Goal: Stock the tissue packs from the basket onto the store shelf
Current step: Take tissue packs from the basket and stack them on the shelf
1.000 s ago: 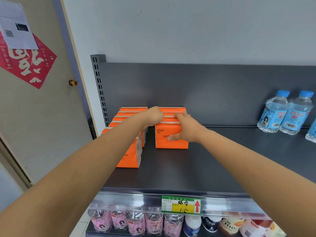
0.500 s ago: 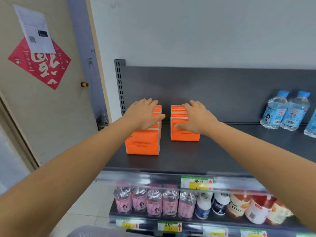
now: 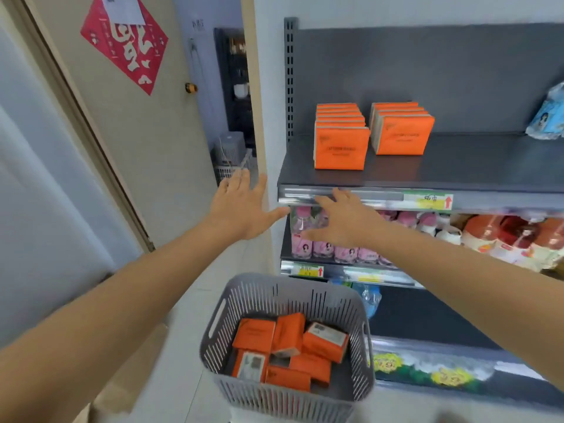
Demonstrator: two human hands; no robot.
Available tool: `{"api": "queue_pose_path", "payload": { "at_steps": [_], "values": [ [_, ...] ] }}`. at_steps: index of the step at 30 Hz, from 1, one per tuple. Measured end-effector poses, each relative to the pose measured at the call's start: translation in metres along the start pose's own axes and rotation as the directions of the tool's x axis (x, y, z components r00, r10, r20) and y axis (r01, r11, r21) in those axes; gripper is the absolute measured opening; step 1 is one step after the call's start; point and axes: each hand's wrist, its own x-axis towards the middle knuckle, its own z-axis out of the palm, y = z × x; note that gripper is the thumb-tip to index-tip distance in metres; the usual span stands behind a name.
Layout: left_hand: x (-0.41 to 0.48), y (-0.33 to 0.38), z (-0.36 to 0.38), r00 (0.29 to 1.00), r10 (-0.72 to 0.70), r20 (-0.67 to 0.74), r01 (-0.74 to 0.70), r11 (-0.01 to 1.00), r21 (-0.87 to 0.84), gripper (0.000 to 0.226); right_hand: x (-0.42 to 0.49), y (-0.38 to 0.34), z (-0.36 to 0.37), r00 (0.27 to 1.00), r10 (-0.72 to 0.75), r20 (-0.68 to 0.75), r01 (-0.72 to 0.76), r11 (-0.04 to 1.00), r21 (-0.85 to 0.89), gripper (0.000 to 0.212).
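The left hand [image 3: 241,209] hangs in the air just left of the shelf [image 3: 473,166], fingers spread and holding nothing. Below, between the two forearms, the grey basket [image 3: 305,296] holds a jumble of orange tissue packs [image 3: 288,334], which lie tilted with their long axes pointing various ways. The right hand [image 3: 346,224] is likewise splayed and empty, in front of the shelf's front lip. On the shelf, the left row [image 3: 340,151] and the right row [image 3: 403,137] of packs stand on edge. Their broad faces are toward the aisle and their long axes lie along the shelf front, each row running back toward the rear panel.
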Motion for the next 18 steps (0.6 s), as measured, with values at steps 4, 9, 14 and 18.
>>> {"api": "queue_pose_path", "payload": {
  "at_steps": [4, 9, 14, 18],
  "values": [
    [-0.033, -0.020, 0.072, 0.966, 0.002, 0.258, -0.012, 0.999, 0.036, 0.097, -0.008, -0.029, 0.068, 0.952, 0.041, 0.303, -0.027, 0.998, -0.051, 0.097],
    [-0.060, -0.024, 0.171, 0.833, 0.048, 0.551, -0.117, 0.989, 0.091, 0.099, -0.004, -0.031, 0.156, 0.833, 0.066, 0.549, -0.050, 0.998, -0.044, 0.089],
    [-0.071, -0.011, 0.253, 0.686, 0.109, 0.719, -0.175, 0.984, 0.018, 0.093, 0.017, -0.008, 0.245, 0.738, 0.098, 0.668, -0.063, 0.995, -0.076, 0.079],
    [-0.063, 0.007, 0.296, 0.605, 0.087, 0.791, -0.156, 0.988, 0.011, 0.098, 0.038, 0.013, 0.299, 0.696, 0.151, 0.702, -0.122, 0.988, -0.092, 0.081]
  ]
}}
